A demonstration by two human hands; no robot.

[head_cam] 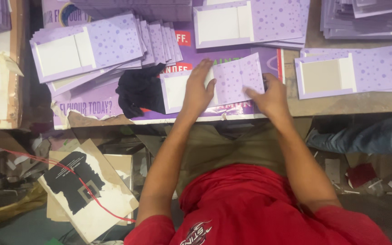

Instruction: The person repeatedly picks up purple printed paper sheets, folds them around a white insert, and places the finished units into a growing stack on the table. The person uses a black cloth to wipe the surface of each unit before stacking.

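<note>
left hand [197,90], right hand [271,96], pressing purple card [232,81]

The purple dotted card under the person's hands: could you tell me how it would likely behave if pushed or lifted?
The purple dotted card lies flat and thin under the left hand and right hand, so it probably slides easily and weighs little. Its folded flaps suggest it may flex at the creases when lifted.

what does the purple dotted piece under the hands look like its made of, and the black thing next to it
The purple dotted piece under the left hand and right hand looks like printed paperboard: flat, stiff, matte, with crisp fold lines and a white panel. The black thing looks like cloth, soft and crumpled into folds, with no shine; the exact fabric is unclear.
</note>
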